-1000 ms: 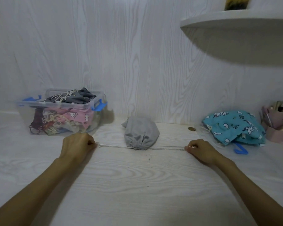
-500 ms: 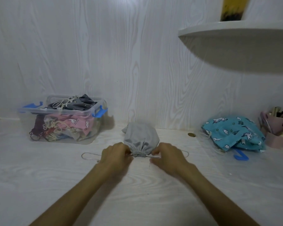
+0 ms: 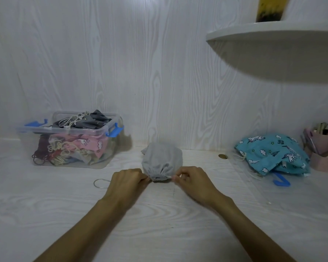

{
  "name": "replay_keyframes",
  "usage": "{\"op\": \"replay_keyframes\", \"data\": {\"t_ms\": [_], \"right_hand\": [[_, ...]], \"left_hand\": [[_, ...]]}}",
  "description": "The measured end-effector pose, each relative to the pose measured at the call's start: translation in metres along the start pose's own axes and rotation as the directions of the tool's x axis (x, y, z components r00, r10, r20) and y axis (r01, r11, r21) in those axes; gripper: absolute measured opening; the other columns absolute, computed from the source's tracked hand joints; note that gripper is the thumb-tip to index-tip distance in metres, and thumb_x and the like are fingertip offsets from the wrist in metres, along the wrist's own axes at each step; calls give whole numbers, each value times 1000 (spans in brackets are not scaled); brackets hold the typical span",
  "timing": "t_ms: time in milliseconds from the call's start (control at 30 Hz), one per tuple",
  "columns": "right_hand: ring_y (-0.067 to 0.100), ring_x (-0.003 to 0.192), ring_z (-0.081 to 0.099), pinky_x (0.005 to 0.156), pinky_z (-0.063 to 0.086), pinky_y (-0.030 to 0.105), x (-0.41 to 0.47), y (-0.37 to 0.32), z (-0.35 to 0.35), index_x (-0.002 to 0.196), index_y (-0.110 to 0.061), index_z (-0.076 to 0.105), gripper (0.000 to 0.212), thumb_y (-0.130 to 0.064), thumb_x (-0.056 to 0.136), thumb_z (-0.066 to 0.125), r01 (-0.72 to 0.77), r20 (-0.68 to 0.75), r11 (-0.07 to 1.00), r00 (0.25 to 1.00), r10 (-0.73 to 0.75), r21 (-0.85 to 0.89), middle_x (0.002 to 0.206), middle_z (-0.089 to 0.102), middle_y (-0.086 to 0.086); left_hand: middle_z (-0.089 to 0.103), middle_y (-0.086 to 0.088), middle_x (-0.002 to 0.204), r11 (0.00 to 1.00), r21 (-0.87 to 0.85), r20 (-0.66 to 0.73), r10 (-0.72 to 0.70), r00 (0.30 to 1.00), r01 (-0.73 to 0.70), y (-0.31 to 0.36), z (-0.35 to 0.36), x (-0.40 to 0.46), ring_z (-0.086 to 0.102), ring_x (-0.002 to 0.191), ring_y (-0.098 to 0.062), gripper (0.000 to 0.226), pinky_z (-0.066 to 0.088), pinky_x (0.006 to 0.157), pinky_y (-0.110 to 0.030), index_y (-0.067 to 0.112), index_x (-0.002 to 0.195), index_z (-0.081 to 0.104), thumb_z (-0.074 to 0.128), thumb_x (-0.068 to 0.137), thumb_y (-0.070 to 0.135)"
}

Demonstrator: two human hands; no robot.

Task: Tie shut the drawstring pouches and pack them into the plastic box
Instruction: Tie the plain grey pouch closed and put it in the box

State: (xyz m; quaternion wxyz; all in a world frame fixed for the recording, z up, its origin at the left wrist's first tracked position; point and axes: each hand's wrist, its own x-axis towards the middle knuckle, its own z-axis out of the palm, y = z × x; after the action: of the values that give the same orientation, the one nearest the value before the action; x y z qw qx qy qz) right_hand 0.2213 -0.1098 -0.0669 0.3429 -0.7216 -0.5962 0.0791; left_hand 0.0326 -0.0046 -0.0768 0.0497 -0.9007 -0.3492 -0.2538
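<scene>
While cord is pinched at both sides of gathered mouth, grey pouch (image 3: 161,161) lies just beyond grip, body pointing away. Left hand (image 3: 128,180) and right hand (image 3: 190,179) flank mouth. Plastic box (image 3: 72,140) sits far-left, nearer left hand.

The only lettering sits on the blue unicorn-print pouch (image 3: 273,156), well to the right of both hands' grip on the grey pouch; it is too small and blurred to read.
</scene>
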Motion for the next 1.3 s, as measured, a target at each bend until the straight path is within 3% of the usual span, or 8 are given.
{"op": "replay_keyframes", "data": {"t_ms": [167,467,633,767,900,1000,1100,1300], "right_hand": [[-9,61,56,60,35,10,-10,10,9,69,-35,67,18,-33,86,65,-43,-17,999,999,43,4,52,58,-23],[1,54,50,58,41,18,-17,5,8,79,-27,74,10,-32,84,67,-21,-44,992,999,26,123,59,62,-10],[1,48,37,50,30,14,-15,-8,10,77,-17,74,15,-29,84,69,-23,-34,954,999,34,298,52,47,-8],[-2,47,39,49,32,9,-14,-17,8,80,-15,74,15,-28,85,68,-21,-35,916,999,38,400,46,48,-17],[0,51,44,54,37,12,-12,-20,7,78,-17,74,13,-26,85,68,-14,-25,899,999,28,438,51,52,-13],[0,50,46,54,38,11,-4,-23,2,75,-19,74,12,-26,84,69,-13,-15,909,1000,21,416,51,54,-12],[-1,45,43,53,33,8,9,-31,-14,81,-14,75,13,-25,85,68,-5,-1,928,1000,6,373,44,50,-13],[1,40,38,49,32,9,45,-42,-53,86,-14,75,14,-22,88,65,39,19,960,999,-46,277,38,45,-15]], "left_hand": [[60,7,62,987,46,-35,156,987,-154,-16,3,-6,58,56,-16,40,28,46,-25,25,76,71,47,87,54],[63,15,102,963,-155,-19,-227,974,222,-3,-33,-35,57,88,-7,21,36,63,-23,34,108,68,55,92,36],[64,0,74,934,-268,268,-163,950,236,26,-25,-50,59,74,-17,31,39,60,-29,12,74,58,40,92,31],[55,-1,75,877,-348,296,-234,926,332,30,-12,-33,55,77,-24,37,36,62,-32,14,68,45,31,96,33],[65,-4,80,593,-621,212,-502,838,512,38,-5,-23,60,79,-26,37,44,68,-36,19,72,57,37,89,44],[65,8,63,295,-863,156,-616,772,410,37,-9,-10,59,68,-7,36,44,66,-24,21,60,62,50,87,42],[62,28,58,261,-886,155,-612,775,383,29,-17,10,58,67,6,22,47,75,-23,34,66,67,65,87,30],[74,2,79,147,-942,170,-568,805,302,22,-27,62,70,79,-13,15,56,83,-32,21,77,72,63,89,20]]}}
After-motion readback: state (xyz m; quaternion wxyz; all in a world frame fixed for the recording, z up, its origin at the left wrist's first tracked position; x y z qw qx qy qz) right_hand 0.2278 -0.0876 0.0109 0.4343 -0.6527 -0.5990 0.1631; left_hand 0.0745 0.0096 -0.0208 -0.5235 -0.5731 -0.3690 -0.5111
